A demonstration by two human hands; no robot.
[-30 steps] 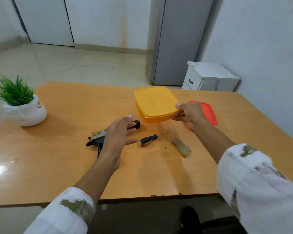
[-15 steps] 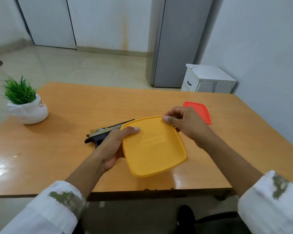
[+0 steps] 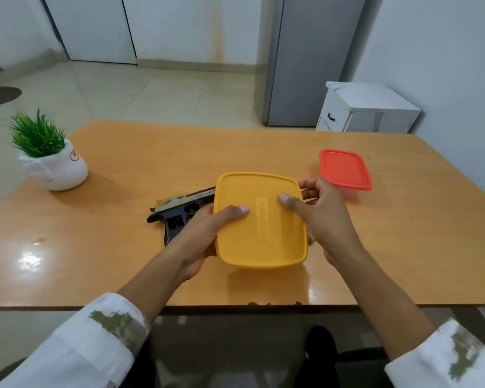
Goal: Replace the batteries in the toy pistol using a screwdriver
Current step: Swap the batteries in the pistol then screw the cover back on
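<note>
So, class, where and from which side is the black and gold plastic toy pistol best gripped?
Probably the toy pistol's black handle, from the near left: it juts toward the person, while the yellow square box hides the barrel end.

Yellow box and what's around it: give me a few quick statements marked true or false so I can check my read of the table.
1. The left hand and the right hand both hold the yellow box. True.
2. The yellow box has its lid off. False: the lid is on.
3. The toy pistol is in the left hand. False: it lies on the table, behind that hand.
4. A red-lidded box sits on the table beyond the right hand. True.
5. The potted plant stands on the table's right side. False: it is on the left side.
</note>
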